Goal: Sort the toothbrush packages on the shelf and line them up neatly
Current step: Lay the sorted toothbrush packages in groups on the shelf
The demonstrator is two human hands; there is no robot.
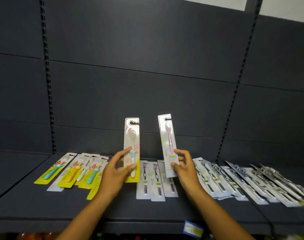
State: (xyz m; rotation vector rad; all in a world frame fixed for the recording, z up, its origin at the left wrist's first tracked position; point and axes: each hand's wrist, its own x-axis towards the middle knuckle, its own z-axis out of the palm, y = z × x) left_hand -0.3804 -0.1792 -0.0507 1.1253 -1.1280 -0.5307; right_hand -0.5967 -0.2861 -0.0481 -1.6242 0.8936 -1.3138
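hands (148, 168) — "Nicogin" pack (168, 146), kids' pack (131, 146)

Both forearms are bare down to the hands (116, 172), no sleeves showing.

Two packs up above the shelf (147, 210) — left pack (132, 141) beside right pack (167, 141); more packs lie in rows behind, left (69, 172), middle (153, 181) and right (251, 184).
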